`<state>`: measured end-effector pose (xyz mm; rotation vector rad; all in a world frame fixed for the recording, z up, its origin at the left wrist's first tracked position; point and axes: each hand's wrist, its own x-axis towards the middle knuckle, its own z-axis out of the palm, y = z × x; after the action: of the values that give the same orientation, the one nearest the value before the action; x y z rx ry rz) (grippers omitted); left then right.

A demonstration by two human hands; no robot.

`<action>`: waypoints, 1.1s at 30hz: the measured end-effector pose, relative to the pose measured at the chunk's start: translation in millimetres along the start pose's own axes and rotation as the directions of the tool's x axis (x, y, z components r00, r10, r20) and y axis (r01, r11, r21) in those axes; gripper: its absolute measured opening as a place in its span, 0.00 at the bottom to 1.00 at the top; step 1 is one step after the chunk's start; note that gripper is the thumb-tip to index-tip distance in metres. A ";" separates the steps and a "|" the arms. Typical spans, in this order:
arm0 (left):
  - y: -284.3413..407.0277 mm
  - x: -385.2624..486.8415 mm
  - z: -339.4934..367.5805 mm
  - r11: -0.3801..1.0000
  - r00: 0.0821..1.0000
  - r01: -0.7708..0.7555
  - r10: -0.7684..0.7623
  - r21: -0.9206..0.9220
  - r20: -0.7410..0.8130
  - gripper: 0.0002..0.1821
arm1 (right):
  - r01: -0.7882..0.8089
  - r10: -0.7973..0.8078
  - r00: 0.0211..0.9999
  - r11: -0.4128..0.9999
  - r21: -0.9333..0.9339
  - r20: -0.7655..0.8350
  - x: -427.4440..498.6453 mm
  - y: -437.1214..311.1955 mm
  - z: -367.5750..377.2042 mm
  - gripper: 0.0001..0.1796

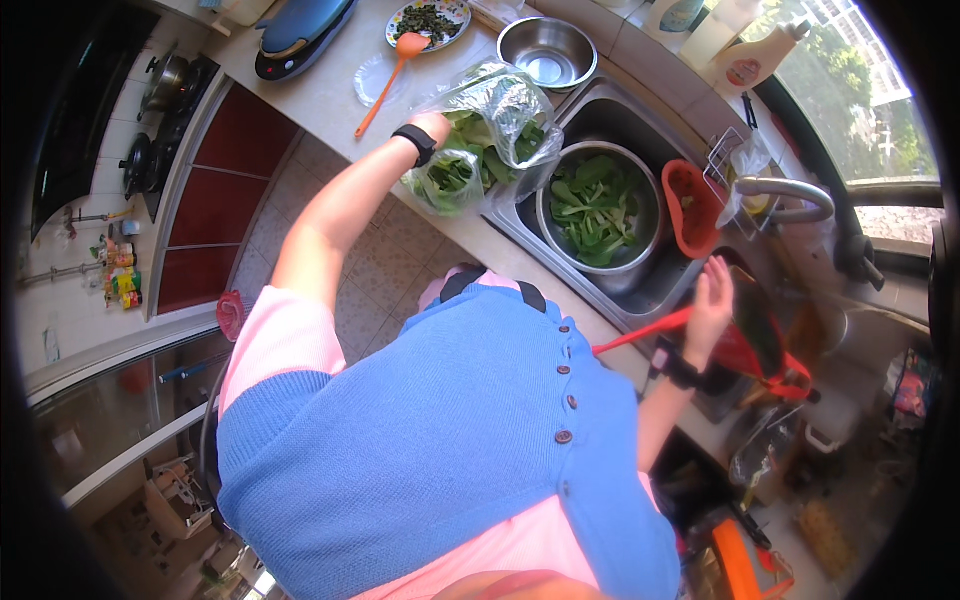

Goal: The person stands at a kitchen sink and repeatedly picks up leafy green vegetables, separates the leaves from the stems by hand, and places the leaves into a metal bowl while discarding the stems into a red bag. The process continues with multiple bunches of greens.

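Observation:
My left hand [430, 129] closes on the side of a clear plastic bag [499, 97] of leafy greens [476, 139] on the counter by the sink; its fingertips are partly hidden. Right of the bag, a stainless steel bowl [654, 217] sits in the steel sink [645, 296] with loose green leaves [592, 206] inside. My right hand [711, 311] is raised over the sink's right end, fingers extended, with nothing seen in it. Close to it are a red strip [645, 332], perhaps a handle, and a red object [739, 349] that I cannot identify.
A red sink strainer basket [690, 210] hangs in the sink's back corner beside the faucet [795, 199]. Behind the bag stands an empty steel basin [547, 52]. An orange spoon [390, 79] rests on a plate [454, 15] of cooked greens. A blue electric appliance [300, 41] occupies the left counter.

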<state>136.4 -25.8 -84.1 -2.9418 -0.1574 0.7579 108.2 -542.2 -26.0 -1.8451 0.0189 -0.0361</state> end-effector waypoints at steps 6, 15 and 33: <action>-23.2 1.9 31.2 0.994 0.983 -0.104 0.107 0.024 -0.148 0.12 | -0.018 0.018 1.000 1.000 -0.010 0.002 -10.1 6.6 -4.0 0.20; -57.7 7.3 66.6 1.000 0.995 0.022 -0.023 -0.011 -0.099 0.15 | -0.027 0.026 0.999 1.000 -0.016 -0.022 -18.0 12.0 -4.8 0.19; -12.8 -65.6 -18.7 0.841 0.941 -0.319 0.335 -0.437 -0.042 0.16 | 0.027 -0.032 0.990 0.999 0.035 0.137 -11.2 -3.4 24.6 0.16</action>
<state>87.4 -22.6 -35.1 -3.4415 0.2131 0.9252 97.8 -517.2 -29.6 -1.8113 -0.1049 0.0696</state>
